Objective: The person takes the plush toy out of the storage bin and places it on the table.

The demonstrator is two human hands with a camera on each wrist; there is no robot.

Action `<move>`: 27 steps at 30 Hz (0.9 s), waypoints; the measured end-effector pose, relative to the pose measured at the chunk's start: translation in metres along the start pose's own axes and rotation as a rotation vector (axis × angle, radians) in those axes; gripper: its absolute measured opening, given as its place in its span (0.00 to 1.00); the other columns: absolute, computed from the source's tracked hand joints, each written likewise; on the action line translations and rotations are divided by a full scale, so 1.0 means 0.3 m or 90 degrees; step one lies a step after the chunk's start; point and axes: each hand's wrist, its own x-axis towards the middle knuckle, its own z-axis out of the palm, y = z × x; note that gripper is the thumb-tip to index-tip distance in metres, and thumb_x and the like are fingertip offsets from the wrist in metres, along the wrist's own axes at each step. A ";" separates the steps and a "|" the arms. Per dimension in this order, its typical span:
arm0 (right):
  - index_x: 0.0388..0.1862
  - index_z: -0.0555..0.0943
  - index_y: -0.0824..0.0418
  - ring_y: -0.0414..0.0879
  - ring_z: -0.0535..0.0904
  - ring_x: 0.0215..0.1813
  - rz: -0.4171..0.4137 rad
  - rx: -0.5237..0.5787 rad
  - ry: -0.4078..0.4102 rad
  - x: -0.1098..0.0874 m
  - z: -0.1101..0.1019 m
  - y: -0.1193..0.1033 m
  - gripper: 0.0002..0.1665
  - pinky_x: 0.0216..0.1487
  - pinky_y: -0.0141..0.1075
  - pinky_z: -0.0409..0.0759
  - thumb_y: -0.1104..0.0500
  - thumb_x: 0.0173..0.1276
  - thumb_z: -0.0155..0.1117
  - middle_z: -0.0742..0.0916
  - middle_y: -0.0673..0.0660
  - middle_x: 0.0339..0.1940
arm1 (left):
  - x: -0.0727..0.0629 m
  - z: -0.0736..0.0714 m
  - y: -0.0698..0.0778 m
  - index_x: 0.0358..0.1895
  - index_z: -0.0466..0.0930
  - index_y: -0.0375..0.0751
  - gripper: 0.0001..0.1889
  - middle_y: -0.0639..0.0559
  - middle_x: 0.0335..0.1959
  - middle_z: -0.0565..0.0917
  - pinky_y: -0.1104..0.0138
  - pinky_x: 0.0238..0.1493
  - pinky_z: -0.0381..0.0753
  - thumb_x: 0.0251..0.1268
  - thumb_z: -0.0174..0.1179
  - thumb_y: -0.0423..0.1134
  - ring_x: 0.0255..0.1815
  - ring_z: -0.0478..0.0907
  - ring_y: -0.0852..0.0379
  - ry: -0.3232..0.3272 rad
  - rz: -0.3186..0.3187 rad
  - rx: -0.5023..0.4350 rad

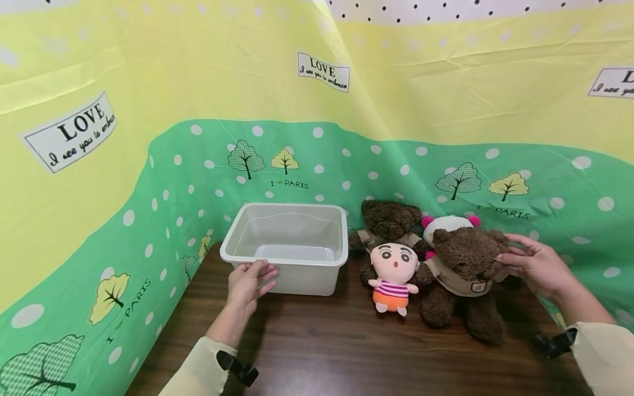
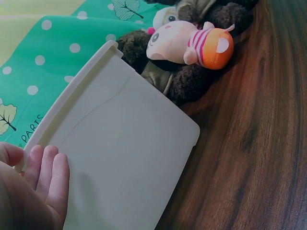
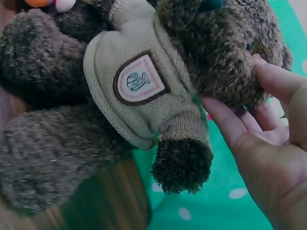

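My left hand [image 1: 251, 283] pinches the front rim of a pale grey plastic bin [image 1: 307, 278], its fingers along the outer wall. In the left wrist view the thumb lies over the rim of the bin [image 2: 120, 124]. My right hand [image 1: 537, 264] holds a dark brown teddy bear [image 1: 468, 256] by the side of its head, thumb on the front, fingers behind. The right wrist view shows that bear's beige knitted sweater [image 3: 144, 86] with a badge. A doll in striped top and orange shorts [image 1: 393, 275] leans against a second brown teddy bear [image 1: 391, 220] beside the bin.
A white plush with pink ears [image 1: 448, 223] is partly hidden behind the held bear. Everything stands on a dark wooden table [image 1: 346, 346]. A green and yellow printed cloth [image 1: 317, 159] rises behind and along the left side.
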 end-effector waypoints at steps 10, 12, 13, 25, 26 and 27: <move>0.77 0.59 0.38 0.31 0.84 0.51 0.051 0.054 -0.020 0.000 0.010 0.118 0.40 0.50 0.27 0.85 0.71 0.78 0.54 0.45 0.59 0.86 | -0.006 -0.001 0.000 0.50 0.71 0.38 0.14 0.52 0.34 0.91 0.62 0.38 0.91 0.68 0.63 0.37 0.37 0.90 0.56 -0.009 -0.001 -0.004; 0.84 0.47 0.42 0.32 0.84 0.51 0.059 0.053 -0.027 -0.002 0.010 0.135 0.46 0.50 0.28 0.86 0.70 0.79 0.53 0.45 0.58 0.85 | -0.006 0.001 0.002 0.50 0.71 0.38 0.13 0.51 0.34 0.91 0.62 0.38 0.91 0.69 0.63 0.37 0.37 0.90 0.56 -0.008 0.001 -0.004; 0.85 0.41 0.47 0.32 0.84 0.50 0.062 0.055 -0.029 -0.005 0.009 0.142 0.48 0.50 0.29 0.86 0.70 0.79 0.52 0.51 0.52 0.84 | -0.006 0.003 0.001 0.50 0.71 0.38 0.13 0.51 0.34 0.91 0.62 0.38 0.91 0.69 0.63 0.37 0.37 0.90 0.56 -0.008 0.001 -0.005; 0.85 0.43 0.55 0.35 0.87 0.46 0.061 0.020 -0.031 -0.025 -0.008 0.170 0.47 0.44 0.35 0.89 0.70 0.77 0.54 0.82 0.26 0.48 | -0.009 0.009 0.003 0.48 0.70 0.39 0.12 0.51 0.34 0.91 0.62 0.37 0.91 0.69 0.62 0.37 0.36 0.90 0.56 0.008 -0.001 -0.007; 0.85 0.39 0.58 0.34 0.87 0.46 0.064 0.022 -0.027 -0.024 -0.006 0.172 0.48 0.44 0.35 0.89 0.70 0.77 0.54 0.82 0.26 0.48 | -0.010 0.010 0.003 0.48 0.71 0.39 0.12 0.51 0.34 0.91 0.62 0.37 0.91 0.68 0.62 0.37 0.36 0.90 0.56 0.009 -0.001 -0.006; 0.84 0.34 0.65 0.33 0.86 0.46 0.067 0.026 -0.024 -0.023 -0.003 0.175 0.50 0.45 0.35 0.89 0.70 0.78 0.54 0.82 0.26 0.48 | -0.011 0.009 0.002 0.48 0.70 0.38 0.12 0.51 0.34 0.91 0.62 0.37 0.91 0.68 0.62 0.37 0.36 0.90 0.56 0.008 -0.001 -0.005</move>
